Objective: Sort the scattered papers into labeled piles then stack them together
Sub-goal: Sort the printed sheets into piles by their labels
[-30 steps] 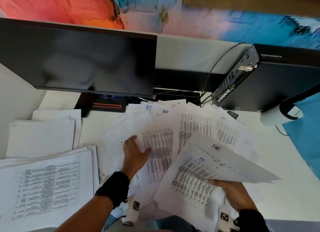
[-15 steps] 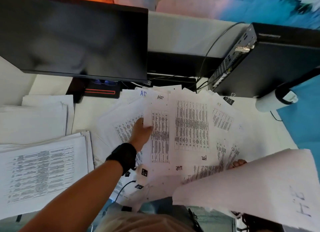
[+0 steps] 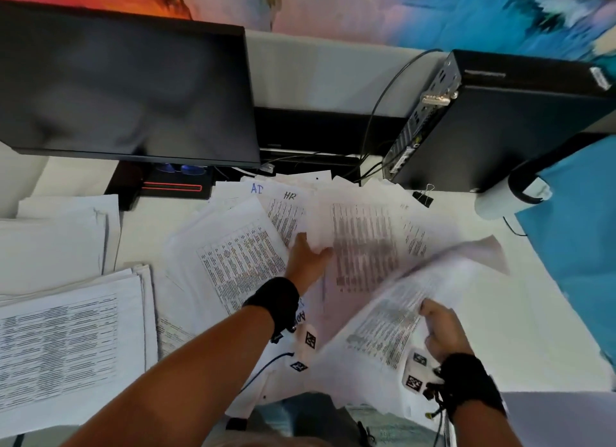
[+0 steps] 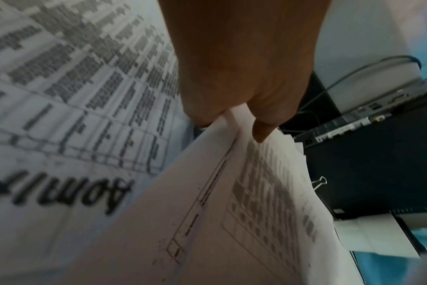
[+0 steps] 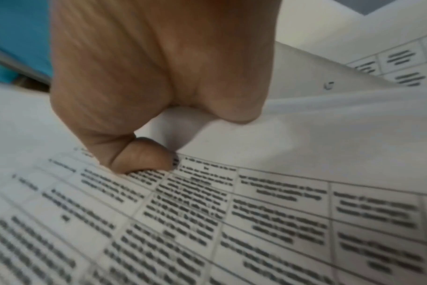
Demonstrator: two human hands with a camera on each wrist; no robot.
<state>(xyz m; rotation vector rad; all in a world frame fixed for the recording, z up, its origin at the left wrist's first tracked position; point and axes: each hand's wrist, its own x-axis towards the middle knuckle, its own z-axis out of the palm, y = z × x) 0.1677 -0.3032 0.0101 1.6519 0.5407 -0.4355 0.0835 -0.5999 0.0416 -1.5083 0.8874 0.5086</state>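
Printed sheets lie fanned across the middle of the white desk [image 3: 533, 340], some hand-marked AD [image 3: 256, 189] or HR [image 3: 289, 196]. My left hand [image 3: 308, 256] reaches into the fan and pinches the edge of one printed sheet [image 3: 363, 246] between thumb and finger. The left wrist view shows that hand [image 4: 232, 123] on that sheet [image 4: 232, 212], with a sheet of handwriting beside it. My right hand [image 3: 440, 330] grips a blurred bundle of sheets [image 3: 400, 306], raised over the desk's front right. In the right wrist view my right hand [image 5: 173, 135] has its thumb on the bundle [image 5: 207, 221].
Two sorted piles sit at the left, a printed one [image 3: 60, 340] in front and a plain one [image 3: 53, 246] behind. A dark monitor [image 3: 126, 90] and a black computer case [image 3: 500, 123] with cables stand at the back. A binder clip [image 3: 424, 196] lies near the case.
My right hand has brought its bundle back up over the front right of the desk. My left hand has shifted right and now pinches a sheet.
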